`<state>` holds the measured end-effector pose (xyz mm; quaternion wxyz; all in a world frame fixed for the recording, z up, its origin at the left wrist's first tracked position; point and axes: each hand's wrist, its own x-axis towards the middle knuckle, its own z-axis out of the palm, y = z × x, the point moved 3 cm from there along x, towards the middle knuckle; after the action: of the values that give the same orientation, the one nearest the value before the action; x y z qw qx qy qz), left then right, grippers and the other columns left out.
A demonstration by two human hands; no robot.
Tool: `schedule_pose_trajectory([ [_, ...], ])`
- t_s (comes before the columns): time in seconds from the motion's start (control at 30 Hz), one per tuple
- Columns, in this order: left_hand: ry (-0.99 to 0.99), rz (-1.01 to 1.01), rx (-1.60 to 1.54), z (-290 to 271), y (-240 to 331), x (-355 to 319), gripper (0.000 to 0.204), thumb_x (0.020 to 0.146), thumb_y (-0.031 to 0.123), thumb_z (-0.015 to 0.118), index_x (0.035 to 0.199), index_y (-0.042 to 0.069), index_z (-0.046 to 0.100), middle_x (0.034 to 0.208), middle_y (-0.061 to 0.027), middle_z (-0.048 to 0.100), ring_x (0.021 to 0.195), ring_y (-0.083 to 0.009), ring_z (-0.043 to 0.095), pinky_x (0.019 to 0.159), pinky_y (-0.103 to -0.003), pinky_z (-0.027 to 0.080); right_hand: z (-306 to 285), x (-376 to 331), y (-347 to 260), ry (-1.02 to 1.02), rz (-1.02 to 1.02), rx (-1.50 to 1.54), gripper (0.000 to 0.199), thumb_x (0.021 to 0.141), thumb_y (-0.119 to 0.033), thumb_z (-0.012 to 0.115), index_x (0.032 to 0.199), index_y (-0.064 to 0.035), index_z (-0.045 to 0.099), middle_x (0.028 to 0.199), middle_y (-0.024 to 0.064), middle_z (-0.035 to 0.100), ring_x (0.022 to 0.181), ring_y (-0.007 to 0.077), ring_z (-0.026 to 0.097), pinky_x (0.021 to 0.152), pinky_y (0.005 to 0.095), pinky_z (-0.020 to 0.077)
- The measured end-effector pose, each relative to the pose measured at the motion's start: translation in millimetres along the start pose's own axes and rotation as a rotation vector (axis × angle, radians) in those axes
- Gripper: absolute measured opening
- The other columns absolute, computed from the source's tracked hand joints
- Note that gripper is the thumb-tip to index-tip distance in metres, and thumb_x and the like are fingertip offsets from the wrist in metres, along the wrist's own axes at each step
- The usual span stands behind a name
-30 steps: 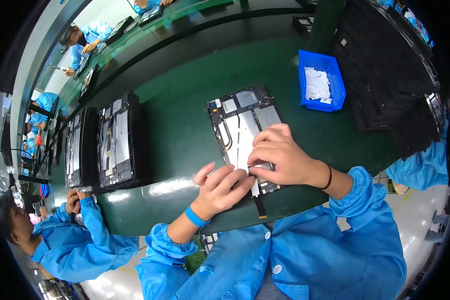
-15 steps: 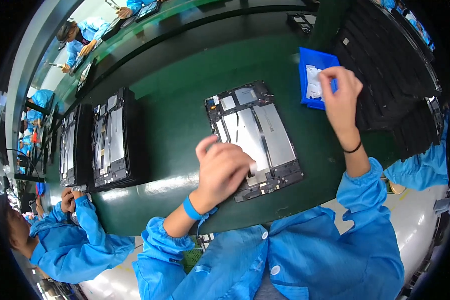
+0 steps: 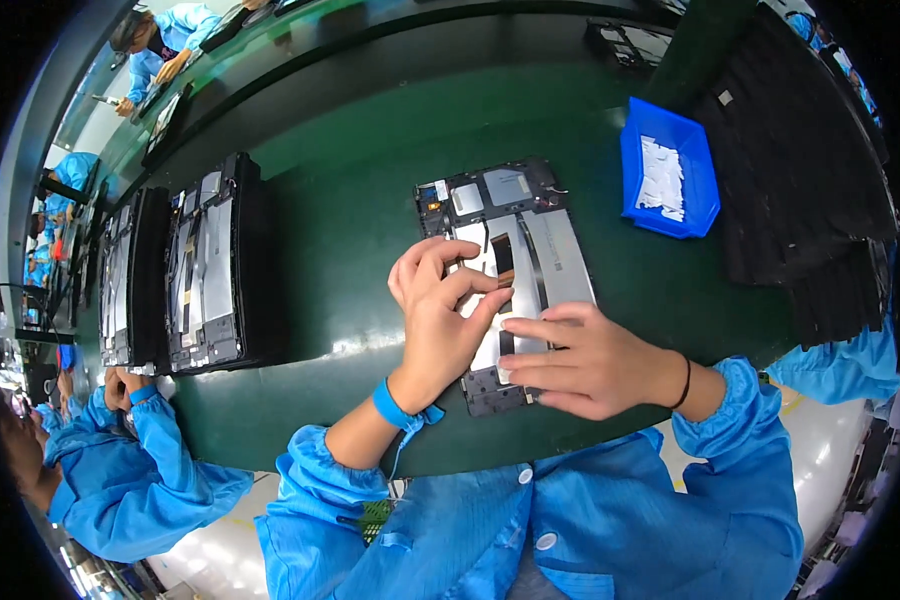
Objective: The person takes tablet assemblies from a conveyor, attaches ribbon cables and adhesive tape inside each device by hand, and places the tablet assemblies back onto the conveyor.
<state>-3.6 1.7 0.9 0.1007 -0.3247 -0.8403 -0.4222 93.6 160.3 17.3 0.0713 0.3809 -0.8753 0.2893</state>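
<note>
Open device: a flat, rectangular tablet-like chassis of black frame and silver metal panels (image 3: 558, 255), inner side up on the glossy dark green table (image 3: 340, 270), directly before the person.
Work done: cover absent, interior exposed, silver panels in place.
Work left: judged unfinished at the thin black ribbon cable with an amber tip (image 3: 503, 250), which is between fingers and appears unsettled; whether either end is connected cannot be told.
Long axis: roughly away from the person, the far end leaning left.
Direction: far end marked by two grey rectangular plates; near end a black component strip, its right corner hidden by the hand.
Left hand (image 3: 432, 310): thumb and index finger pinching the ribbon cable near its amber tip, above the silver panels.
Right hand (image 3: 605, 365): fingers spread, tips at the device's lower middle; nothing visibly gripped.
Blue plastic bin (image 3: 705, 222): right of the device, apart from it, holding white slips (image 3: 660, 180).
Black-and-silver device stacks (image 3: 210, 270): two, well to the left, side by side.
</note>
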Motion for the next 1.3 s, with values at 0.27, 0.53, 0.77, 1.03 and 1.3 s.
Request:
schedule_pose_trajectory([
  [0.27,-0.014,-0.03,0.068,4,-1,1,0.027,0.075,0.015,0.075,0.1,0.012,0.065,0.121,-0.0071,0.054,0.122,-0.0331,0.041,0.102,-0.045,0.025,-11,11,27,0.032,0.268,-0.209,0.035,0.083,-0.025,0.065,0.116,-0.0141,0.065,0.128,0.0011,0.06,0.132,0.0285,0.042,0.106,0.0533,0.0263],
  [0.53,0.002,0.06,0.148,1,0,-2,0.012,0.078,0.015,0.07,0.089,0.011,0.068,0.11,-0.0042,0.059,0.116,-0.0291,0.046,0.103,-0.045,0.026,-11,-11,38,0.42,0.595,-0.06,0.034,0.08,-0.027,0.067,0.106,-0.0071,0.065,0.138,0.014,0.049,0.137,0.0356,0.028,0.109,0.0482,0.0163],
  [0.77,-0.053,0.13,0.066,-7,31,-4,0.014,0.074,0.025,0.075,0.084,0.015,0.071,0.107,-0.0035,0.06,0.114,-0.0275,0.047,0.105,-0.05,0.022,-2,-8,19,0.415,0.549,0.077,0.011,0.072,-0.016,0.074,0.082,-0.0126,0.071,0.12,0.0016,0.061,0.125,0.0283,0.04,0.104,0.0442,0.0225],
  [1.03,0.215,0.46,0.258,-7,42,-21,0.011,0.07,0.03,0.076,0.08,0.03,0.072,0.128,-0.0036,0.058,0.122,-0.0288,0.039,0.107,-0.047,0.018,-5,-10,22,0.377,0.5,0.116,0.011,0.073,-0.016,0.073,0.084,-0.0159,0.073,0.099,0.0004,0.066,0.111,0.0204,0.051,0.099,0.0384,0.0281],
  [1.3,0.137,0.807,0.531,-8,51,-35,0.023,0.066,0.026,0.072,0.087,0.035,0.07,0.091,0.0118,0.057,0.09,-0.0083,0.05,0.098,-0.037,0.028,-11,-14,21,0.38,0.496,0.324,0.011,0.076,-0.021,0.074,0.086,-0.0171,0.075,0.091,0.0019,0.066,0.107,0.017,0.054,0.1,0.0366,0.0273],
])
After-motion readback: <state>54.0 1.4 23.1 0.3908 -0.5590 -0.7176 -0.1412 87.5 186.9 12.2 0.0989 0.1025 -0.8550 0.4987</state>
